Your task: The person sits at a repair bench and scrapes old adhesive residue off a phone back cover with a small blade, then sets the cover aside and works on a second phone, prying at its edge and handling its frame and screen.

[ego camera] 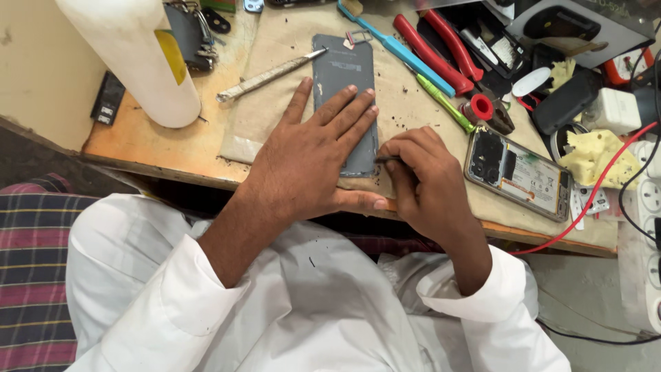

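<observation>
At the far left of the desk [138,148] stands a tall white cylinder [131,55] with a yellow patch, and beside its foot lies a small black block [108,98]. A flat metal blade tool [268,76] lies aslant on the beige mat [265,117] that covers the middle of the wooden top.

On that mat lies a grey phone back panel [343,65], inner face up. The left hand [313,155] presses it down flat, fingers spread wide across the lower half, thumb pointing off toward the near edge. Just right of it, the right hand [423,176] has its fingers pinched on a thin dark pick [387,160] whose tip meets the panel's lower right edge.

Judging from how things lie, the phone is already opened: the panel is off and apart from the opened phone body [520,176], which rests further right with its insides showing. The scraping along the panel's edge looks to be mid-way (dark crumbs dot the mat around it), and nothing is put back together yet.

Beyond the hands lie a blue-handled tool [406,52], a green screwdriver [444,103] and red-handled pliers [441,48]. At the right edge there is crumpled yellow cloth [595,155], a red wire [599,186] and a white power strip [647,200]. The desk is worn, stained and crowded; the floor below looks grey.
</observation>
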Demonstrator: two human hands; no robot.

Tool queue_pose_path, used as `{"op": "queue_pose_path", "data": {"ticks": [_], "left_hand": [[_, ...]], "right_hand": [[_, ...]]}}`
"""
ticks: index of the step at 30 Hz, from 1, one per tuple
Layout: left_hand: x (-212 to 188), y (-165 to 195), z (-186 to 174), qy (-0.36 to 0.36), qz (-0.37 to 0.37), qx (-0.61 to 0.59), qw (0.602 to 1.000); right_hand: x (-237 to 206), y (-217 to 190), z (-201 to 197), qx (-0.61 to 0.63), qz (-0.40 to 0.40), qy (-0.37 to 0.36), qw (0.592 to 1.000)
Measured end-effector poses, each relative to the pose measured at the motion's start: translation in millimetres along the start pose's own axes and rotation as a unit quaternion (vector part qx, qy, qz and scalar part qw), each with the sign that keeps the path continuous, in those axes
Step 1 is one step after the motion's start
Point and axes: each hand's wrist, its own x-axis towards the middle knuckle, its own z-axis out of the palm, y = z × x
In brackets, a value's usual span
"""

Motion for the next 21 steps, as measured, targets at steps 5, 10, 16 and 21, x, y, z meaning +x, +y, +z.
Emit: {"op": "queue_pose_path", "data": {"ticks": [5, 10, 16, 21], "left_hand": [[1.4, 2.6, 0.2, -0.017, -0.001, 0.005, 1.000], [2.9, 3.1, 0.6, -0.012, -0.006, 0.003, 1.000], [3.5, 2.6, 0.8, -0.009, -0.005, -0.004, 1.000], [4.0, 3.1, 2.2, -0.008, -0.001, 0.003, 1.000]], "right_hand": [[-0.4, 1.0, 0.0, -0.014, 0.010, 0.003, 1.000], [0.6, 1.3, -0.3, -0.007, 0.005, 0.001, 1.000], [0.9, 2.4, -1.2, -0.003, 0.000, 0.003, 1.000], [-0.6, 2.9, -1.6, -0.001, 0.005, 0.002, 1.000]]}}
